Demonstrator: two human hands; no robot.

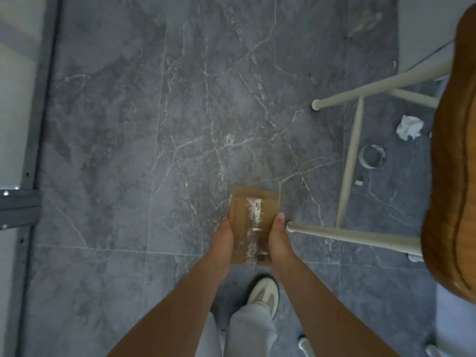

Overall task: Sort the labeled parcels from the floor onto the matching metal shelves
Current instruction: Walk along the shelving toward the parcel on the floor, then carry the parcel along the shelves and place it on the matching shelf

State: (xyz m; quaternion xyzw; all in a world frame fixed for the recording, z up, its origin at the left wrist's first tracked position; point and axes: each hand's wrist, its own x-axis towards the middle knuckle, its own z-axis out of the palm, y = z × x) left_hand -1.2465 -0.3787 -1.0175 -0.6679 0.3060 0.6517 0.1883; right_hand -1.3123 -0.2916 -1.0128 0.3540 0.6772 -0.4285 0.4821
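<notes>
Both hands clamp the parcel (pixel 253 225): your left hand (pixel 224 243) on one side, right hand (pixel 279 243) opposite. It's just beside the stool (pixel 355 155) leg, above the floor (pixel 180 99).

1 parcel (pixel 253 222), 2 hands (pixel 223 243), 1 stool (pixel 373 119), 1 tape roll (pixel 372 155), 1 crumpled paper (pixel 409 127).

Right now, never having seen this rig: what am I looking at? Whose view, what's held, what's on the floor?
There is no robot. A person wears a wide-angle camera on the head, looking down at their own arms. The left hand and right hand press the two sides of a small taped cardboard parcel, holding it over the grey marble floor. Its label is too blurred to read. A chair with white legs stands at the right; beneath it lie crumpled paper and a tape roll. Grey metal shelf framing runs along the left edge.
</notes>
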